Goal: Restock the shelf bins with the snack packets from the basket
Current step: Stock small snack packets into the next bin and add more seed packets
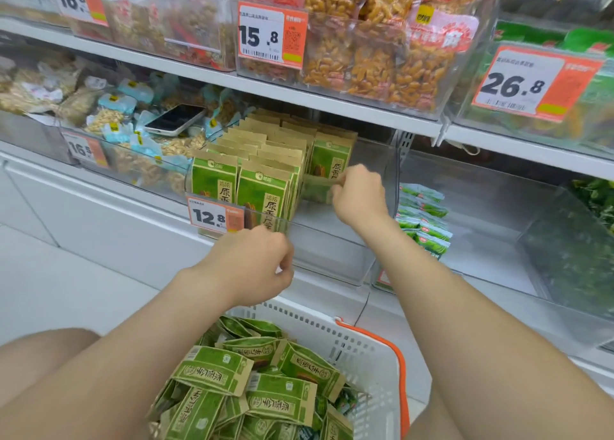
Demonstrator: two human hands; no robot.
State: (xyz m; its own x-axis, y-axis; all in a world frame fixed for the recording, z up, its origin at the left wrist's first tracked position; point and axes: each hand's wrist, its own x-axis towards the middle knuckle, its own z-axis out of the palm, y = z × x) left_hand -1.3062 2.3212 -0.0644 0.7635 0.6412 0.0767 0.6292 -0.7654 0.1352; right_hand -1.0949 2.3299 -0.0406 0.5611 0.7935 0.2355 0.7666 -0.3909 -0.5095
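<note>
A white basket (365, 350) with an orange handle sits low in the middle, full of green snack packets (282, 396). Above it a clear shelf bin (332, 240) holds upright rows of the same green packets (262, 193) on its left side. My right hand (357, 193) is inside the bin and pinches one green packet (315, 188), blurred, beside the third row. My left hand (257, 263) hovers at the bin's front edge with curled fingers; nothing shows in it.
A phone (174, 119) lies on the peanut packets in the bin to the left. A bin to the right holds small green packets (425, 226). Price tags read 12.8 (212, 217) and 26.8 (521, 87). An upper shelf with orange snacks (382, 57) overhangs.
</note>
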